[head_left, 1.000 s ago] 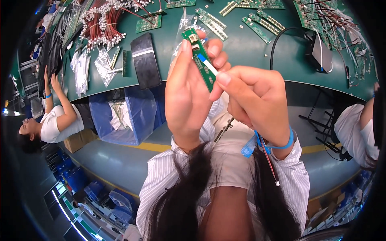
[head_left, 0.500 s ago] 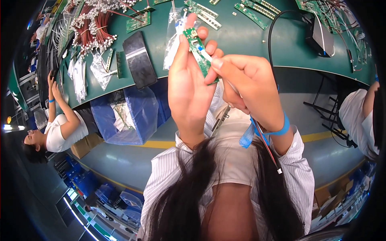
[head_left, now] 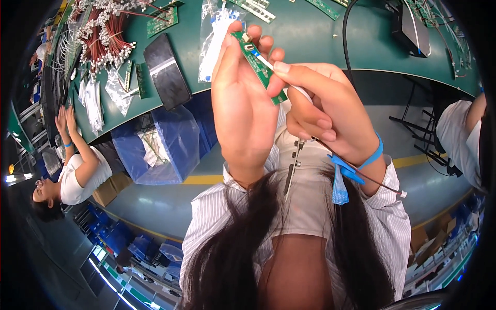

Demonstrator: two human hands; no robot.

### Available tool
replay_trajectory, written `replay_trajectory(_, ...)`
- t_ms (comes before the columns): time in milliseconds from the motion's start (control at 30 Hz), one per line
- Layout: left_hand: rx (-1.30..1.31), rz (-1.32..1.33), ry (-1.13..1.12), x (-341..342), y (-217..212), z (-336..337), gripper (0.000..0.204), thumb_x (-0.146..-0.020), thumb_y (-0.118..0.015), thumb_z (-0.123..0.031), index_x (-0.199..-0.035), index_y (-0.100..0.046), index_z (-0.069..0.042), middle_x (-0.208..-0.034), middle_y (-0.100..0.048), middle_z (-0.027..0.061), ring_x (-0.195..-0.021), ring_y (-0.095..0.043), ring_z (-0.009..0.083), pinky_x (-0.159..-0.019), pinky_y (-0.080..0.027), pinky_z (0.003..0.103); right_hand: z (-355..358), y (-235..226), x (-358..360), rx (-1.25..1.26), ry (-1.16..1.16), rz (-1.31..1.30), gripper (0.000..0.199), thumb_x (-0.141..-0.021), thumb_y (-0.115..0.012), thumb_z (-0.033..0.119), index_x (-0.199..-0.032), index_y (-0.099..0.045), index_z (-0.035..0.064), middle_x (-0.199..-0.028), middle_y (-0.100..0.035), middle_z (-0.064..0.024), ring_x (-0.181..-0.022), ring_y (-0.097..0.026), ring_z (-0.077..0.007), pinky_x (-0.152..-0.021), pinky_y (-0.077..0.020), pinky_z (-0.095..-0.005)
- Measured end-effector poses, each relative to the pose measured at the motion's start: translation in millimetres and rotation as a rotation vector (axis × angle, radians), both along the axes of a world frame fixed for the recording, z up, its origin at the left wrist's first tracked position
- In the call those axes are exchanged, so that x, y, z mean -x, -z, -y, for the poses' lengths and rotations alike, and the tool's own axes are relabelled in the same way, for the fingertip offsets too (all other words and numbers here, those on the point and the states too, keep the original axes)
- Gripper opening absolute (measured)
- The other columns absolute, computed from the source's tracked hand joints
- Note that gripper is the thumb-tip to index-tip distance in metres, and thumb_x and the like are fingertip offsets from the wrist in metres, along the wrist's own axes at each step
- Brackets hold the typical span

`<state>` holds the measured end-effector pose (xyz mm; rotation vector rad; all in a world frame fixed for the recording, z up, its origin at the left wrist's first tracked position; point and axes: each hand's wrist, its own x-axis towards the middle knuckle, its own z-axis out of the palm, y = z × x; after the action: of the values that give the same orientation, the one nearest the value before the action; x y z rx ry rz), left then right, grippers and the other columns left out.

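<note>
My left hand (head_left: 240, 113) is raised with the palm up, its thumb and fingers closed along the edges of a narrow green circuit board (head_left: 263, 75). Between thumb and forefinger, my right hand (head_left: 330, 98) pinches a white flat ribbon cable (head_left: 265, 61). The cable's blue end lies against the board beside a small connector (head_left: 249, 47); whether it is seated I cannot tell. From under my right hand trails a thin dark red wire (head_left: 356, 168) tipped with a white plug. A narrow strip with small dark parts (head_left: 292, 168) hangs below the hands.
On the green table (head_left: 310, 41) lie a bag of ribbon cables (head_left: 219, 39), a black box with a pale band (head_left: 166, 71), bundled red wires (head_left: 101, 44) and more boards (head_left: 163, 21). A black device (head_left: 408, 31) stands right. A blue lined bin (head_left: 175, 147) and another person (head_left: 82, 165) are left.
Both hands and the board have shifted slightly left in view. My right hand has turned a little, the trailing wire has swung right, and the hanging strip shows more.
</note>
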<state>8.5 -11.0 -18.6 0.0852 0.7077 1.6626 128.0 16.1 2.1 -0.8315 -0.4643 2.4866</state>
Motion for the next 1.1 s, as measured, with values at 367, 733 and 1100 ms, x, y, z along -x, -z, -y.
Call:
replay_trajectory(367, -0.051, 0.056, -0.010, 0.9, 0.8, -3.7, 0.022, -0.092, -0.041, -0.022, -0.108, -0.042, -0.007, -0.096, -0.049, 0.0046, -0.085, -0.048, 0.0185, -0.066, -0.044, 0.029, 0.3, 1.0, 0.7, -0.031, 0.026, 0.018, 0.026, -0.086, -0.047, 0.015, -0.075, -0.057, -0.0062, -0.039, -0.036, -0.0005, -0.029, -0.027, -0.0060, -0.035, -0.0279, -0.0222)
replay_trajectory(733, -0.094, 0.045, 0.010, 1.0, -0.2, -3.7, 0.022, -0.092, -0.039, -0.020, -0.108, -0.042, -0.006, -0.093, -0.049, 0.0044, -0.086, -0.047, 0.0177, -0.070, -0.043, 0.029, 2.2, 1.4, 5.6, -0.087, 0.044, 0.095, 0.029, -0.089, -0.044, 0.020, -0.074, -0.056, -0.0013, -0.035, -0.030, 0.0034, -0.026, -0.020, -0.0041, -0.033, -0.0254, -0.0205)
replay_trajectory(1100, -0.135, 0.074, 0.042, 1.8, -0.7, -3.8, 0.022, -0.093, -0.037, -0.018, -0.109, -0.041, -0.005, -0.092, -0.048, 0.0047, -0.085, -0.046, 0.0168, -0.074, -0.042, 0.030, 3.8, 1.7, 5.2, -0.076, 0.058, 0.081, 0.029, -0.089, -0.044, 0.020, -0.073, -0.056, -0.0010, -0.034, -0.029, 0.0037, -0.026, -0.020, -0.0040, -0.033, -0.0241, -0.0207)
